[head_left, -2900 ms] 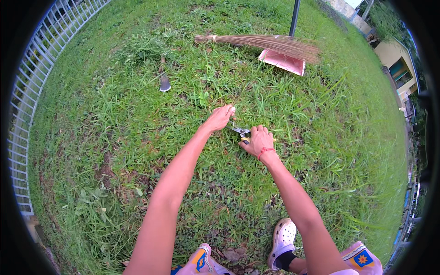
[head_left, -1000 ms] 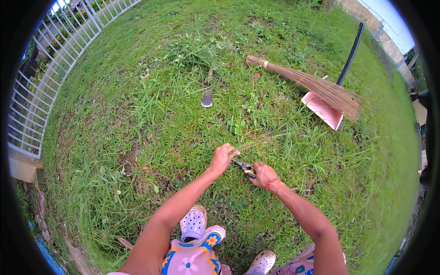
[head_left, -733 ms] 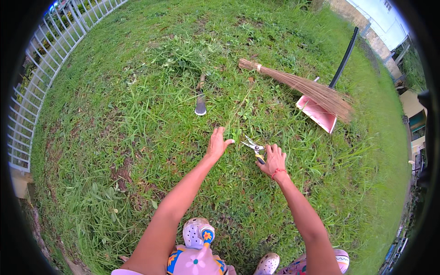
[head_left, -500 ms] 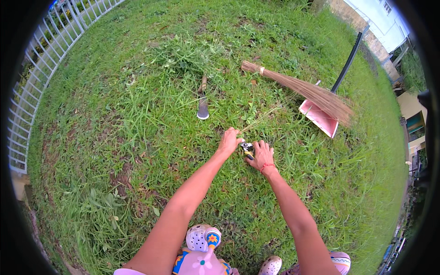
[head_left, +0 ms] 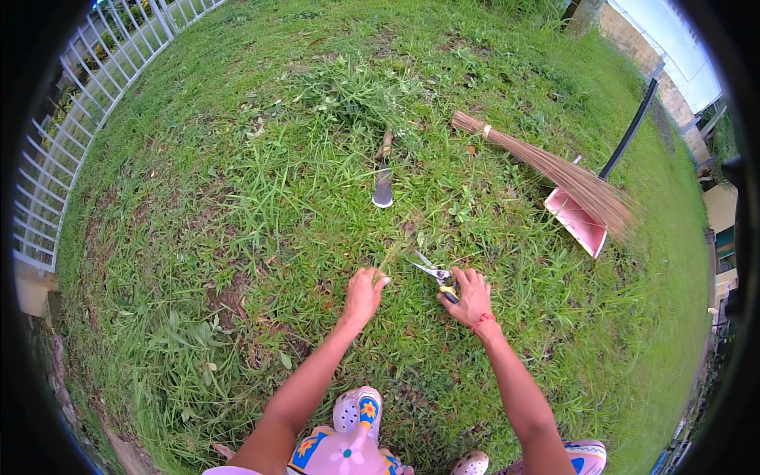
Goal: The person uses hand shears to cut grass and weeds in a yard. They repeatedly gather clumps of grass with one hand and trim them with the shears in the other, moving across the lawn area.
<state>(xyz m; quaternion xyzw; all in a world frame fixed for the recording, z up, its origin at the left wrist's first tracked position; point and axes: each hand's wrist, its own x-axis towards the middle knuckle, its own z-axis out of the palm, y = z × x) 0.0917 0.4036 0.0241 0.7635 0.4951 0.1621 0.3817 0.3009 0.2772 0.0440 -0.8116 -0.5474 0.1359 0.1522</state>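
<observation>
My right hand (head_left: pixel 470 298) is wrapped round the handles of pruning shears (head_left: pixel 438 275), whose yellow and black grips show at the palm. The shears' two blades are spread apart and point left, just over the grass. To the left of the blades, my left hand (head_left: pixel 362 298) is closed on a small tuft of cut grass (head_left: pixel 390 257) that sticks up past the fingers. Ahead of both hands a short-handled digging blade (head_left: pixel 382 188) lies on the lawn, its pale edge toward me.
A stick broom (head_left: pixel 546 163) lies across a pink dustpan (head_left: pixel 578 219) with a black handle (head_left: pixel 630 128). Piles of pulled weeds lie far ahead (head_left: pixel 348 93) and at near left (head_left: pixel 186 356). A white fence (head_left: pixel 99 95) borders the left; my shoes (head_left: pixel 358 410) are at the bottom.
My left hand has drawn back to the left, away from the shears, with the grass in its fingers. The shears' blades have spread and are now in plain sight. The view has shifted slightly.
</observation>
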